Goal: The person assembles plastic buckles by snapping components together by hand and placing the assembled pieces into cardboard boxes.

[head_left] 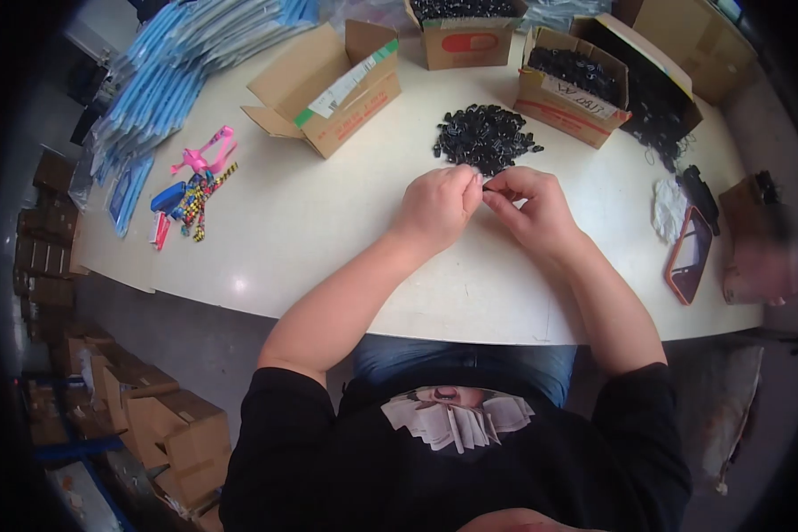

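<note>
My left hand (436,208) and my right hand (530,209) meet just in front of a pile of small black pieces (483,135) on the white table (328,213). The fingers of my left hand are curled closed, and what they hold is hidden. Between thumb and index finger, my right hand pinches a small black piece (485,188), mostly covered by the fingertips. Both hands are nearly touching around it.
Behind the pile stand an open cardboard box (356,115) and boxes of black parts (468,50) (566,106). Bagged blue items (155,97) and colourful straps (195,197) lie left; a phone (689,257) and white tissue (668,211) lie right.
</note>
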`<control>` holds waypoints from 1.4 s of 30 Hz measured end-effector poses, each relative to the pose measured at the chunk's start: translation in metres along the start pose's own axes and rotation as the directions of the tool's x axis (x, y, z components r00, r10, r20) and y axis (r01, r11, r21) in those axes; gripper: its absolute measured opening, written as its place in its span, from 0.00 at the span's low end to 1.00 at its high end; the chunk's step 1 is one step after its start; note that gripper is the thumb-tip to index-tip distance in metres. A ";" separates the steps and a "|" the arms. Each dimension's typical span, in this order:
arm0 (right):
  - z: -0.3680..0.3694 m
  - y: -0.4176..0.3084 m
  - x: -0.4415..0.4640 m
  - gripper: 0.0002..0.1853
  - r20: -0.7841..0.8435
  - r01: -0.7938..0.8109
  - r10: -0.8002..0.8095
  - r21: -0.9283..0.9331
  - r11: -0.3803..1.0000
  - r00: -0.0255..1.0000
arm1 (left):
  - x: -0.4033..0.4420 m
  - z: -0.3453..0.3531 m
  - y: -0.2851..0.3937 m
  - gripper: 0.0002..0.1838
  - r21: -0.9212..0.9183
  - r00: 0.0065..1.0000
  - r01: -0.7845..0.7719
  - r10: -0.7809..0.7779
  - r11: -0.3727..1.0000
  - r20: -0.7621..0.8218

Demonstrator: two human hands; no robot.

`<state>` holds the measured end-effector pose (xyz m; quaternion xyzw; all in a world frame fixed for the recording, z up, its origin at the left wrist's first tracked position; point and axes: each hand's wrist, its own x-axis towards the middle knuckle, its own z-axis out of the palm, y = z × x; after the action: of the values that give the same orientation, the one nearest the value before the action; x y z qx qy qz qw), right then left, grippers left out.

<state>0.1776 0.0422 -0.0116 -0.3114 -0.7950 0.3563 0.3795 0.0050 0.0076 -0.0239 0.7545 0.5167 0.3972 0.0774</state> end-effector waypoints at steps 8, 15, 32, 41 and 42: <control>0.002 0.006 -0.002 0.06 0.013 0.019 -0.020 0.078 0.997 1.000 | 0.000 0.006 -0.001 0.20 -0.235 0.940 0.341 -0.325 0.910 0.102; -0.054 0.013 0.040 0.06 -0.334 0.028 -0.058 -0.094 0.995 0.941 | 0.040 -0.055 -0.026 0.17 -0.223 0.953 0.240 -0.273 0.945 -0.130; -0.053 -0.006 0.045 0.09 -0.358 0.084 -0.121 -0.117 0.990 0.926 | 0.066 -0.079 -0.058 0.09 0.456 0.958 -0.268 0.187 0.848 0.216; -0.017 0.027 0.022 0.05 -0.311 0.057 -0.078 -0.075 0.996 0.947 | 0.047 -0.014 -0.076 0.08 0.332 0.932 0.276 -0.336 0.902 0.138; -0.016 0.030 0.020 0.05 -0.305 0.051 -0.068 -0.061 0.997 0.950 | 0.047 -0.013 -0.076 0.08 0.335 0.937 0.258 -0.319 0.906 0.141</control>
<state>0.1868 0.0788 -0.0207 -0.3486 -0.7446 0.2712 0.5005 -0.0513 0.0773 -0.0309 0.7069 0.6691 0.2199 0.0654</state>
